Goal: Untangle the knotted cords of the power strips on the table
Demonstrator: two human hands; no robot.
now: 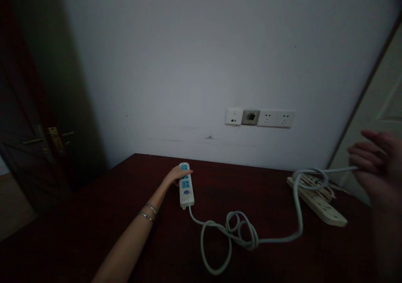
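Note:
My left hand [176, 175] is closed around the far part of a white power strip [187, 194] with blue sockets, which lies on the dark red table. From the strip's near end runs a pale cord [216, 270], looped and tangled in the middle of the table. At the far right my right hand [373, 161], slightly blurred, is closed on this cord and holds it raised above the table. A loose loop hangs in the cord just left of the right hand. Whatever end of the cord lies past that hand is hidden.
A second white power strip [320, 205] with its own bundled cord lies at the table's right side, partly behind the raised cord. Wall sockets [276, 118] sit above the table [141, 165]. A door with a handle [55, 139] stands at left.

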